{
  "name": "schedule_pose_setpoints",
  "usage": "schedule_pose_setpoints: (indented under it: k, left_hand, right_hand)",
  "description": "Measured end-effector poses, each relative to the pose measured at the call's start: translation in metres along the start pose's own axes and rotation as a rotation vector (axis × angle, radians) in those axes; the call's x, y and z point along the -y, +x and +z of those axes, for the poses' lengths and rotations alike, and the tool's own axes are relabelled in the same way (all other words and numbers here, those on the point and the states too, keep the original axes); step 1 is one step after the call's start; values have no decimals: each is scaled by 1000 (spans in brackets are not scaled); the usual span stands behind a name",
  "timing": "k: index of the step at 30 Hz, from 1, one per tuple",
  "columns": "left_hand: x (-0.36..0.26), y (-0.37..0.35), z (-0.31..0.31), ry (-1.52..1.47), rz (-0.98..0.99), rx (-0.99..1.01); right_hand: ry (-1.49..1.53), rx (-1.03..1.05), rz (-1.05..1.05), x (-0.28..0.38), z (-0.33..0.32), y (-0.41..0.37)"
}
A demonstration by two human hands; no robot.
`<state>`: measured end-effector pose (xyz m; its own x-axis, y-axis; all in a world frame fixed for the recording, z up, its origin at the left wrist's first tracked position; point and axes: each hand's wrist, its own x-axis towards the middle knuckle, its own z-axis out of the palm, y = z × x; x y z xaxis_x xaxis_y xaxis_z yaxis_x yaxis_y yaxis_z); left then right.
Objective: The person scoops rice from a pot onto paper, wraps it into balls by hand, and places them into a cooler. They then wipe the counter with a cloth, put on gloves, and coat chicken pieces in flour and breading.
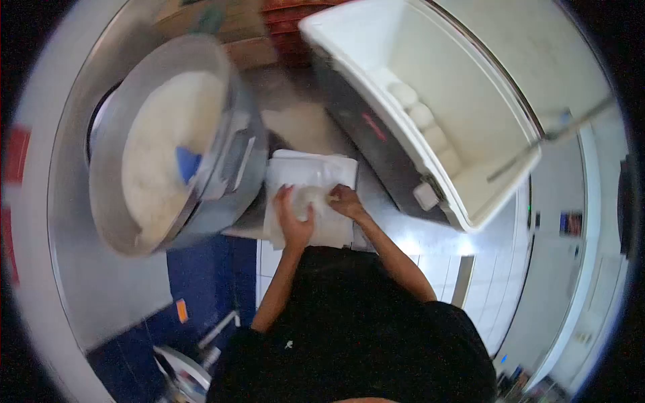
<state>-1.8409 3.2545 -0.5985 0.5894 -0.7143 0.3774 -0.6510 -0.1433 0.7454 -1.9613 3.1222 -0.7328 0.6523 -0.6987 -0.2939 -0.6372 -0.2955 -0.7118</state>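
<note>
A stack of white sheets, perhaps plastic bags (322, 168), lies on the metal worktop in front of me. On it, a pale, roundish, blurred thing (313, 196) sits between my hands; its kind does not show clearly. My left hand (294, 220) rests at its left side, thumb and fingers spread apart. To its right, my right hand (347, 203) has its fingers pinched together at the edge of the sheets, and what they grip is too blurred to name.
At left stands a large metal pot (245, 158) of whitish contents with a blue scoop (188, 164) in it. An open cooler (356, 114) at right holds several white balls (422, 115) along one side. Red crates (289, 27) stand behind.
</note>
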Motion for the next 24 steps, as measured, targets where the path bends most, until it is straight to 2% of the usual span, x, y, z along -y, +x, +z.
schedule_pose_setpoints:
  k: [1, 2, 3, 4, 5, 6, 7, 8, 9, 11, 12, 14, 15, 17, 18, 19, 21, 22, 23, 24]
  left_hand:
    - [-3, -3, 4, 102, 100, 48]
    - [-1, -8, 8, 90, 71, 96]
    - [4, -6, 15, 76, 34, 160]
    - [7, -8, 18, 103, 23, 137]
    - [6, -10, 24, 73, -69, 206]
    - [6, -7, 29, 29, -156, 292]
    - [4, -3, 27, 15, -142, 311]
    - [3, 0, 22, 20, -81, 245]
    - [6, 8, 18, 22, -13, 177]
    - [16, 19, 5, 10, 74, 135]
    - [20, 22, -2, -18, 15, 158]
    - [22, 24, -7, -42, -50, 178]
    - [18, 23, -9, -40, -44, 187]
    - [8, 23, -9, 30, 43, 215]
    - [7, 22, -8, -5, 34, 266]
    - [3, 25, -10, -12, 50, 270]
    - [-7, 25, -11, 54, -34, 385]
    - [-11, 25, -10, 62, -54, 459]
    - [-5, 21, 1, 55, -59, 460]
    - [-1, 20, 9, 72, 11, 501]
  right_hand:
    - [-60, -35, -76, -8, -8, 2]
    - [-100, -77, -152, -8, -11, 7]
    - [121, -105, -18, 8, -23, 13]
    - [340, -149, 128, 24, -32, 10]
    - [347, -143, 117, 28, -27, 12]
    - [492, -197, 130, 26, -25, 17]
    - [633, -266, 149, 17, -24, 17]
    - [538, -363, 65, 11, -16, 14]
    - [536, -399, 78, 13, -13, -1]
    - [778, -344, 208, 26, -4, -39]
    - [777, -364, 221, 43, -12, -50]
    - [801, -306, 383, 85, -30, -69]
    - [810, -312, 387, 71, -24, -62]
    - [-50, -90, 91, 29, -13, -30]
    - [-97, -101, 295, 58, -39, -37]
    - [-94, -118, 299, 53, -41, -31]
    - [-517, -338, 70, 39, -48, -30]
    - [-419, -357, -61, 50, -59, -26]
    - [-427, -352, -58, 62, -68, -20]
    - [-255, -257, -61, 69, -72, -14]
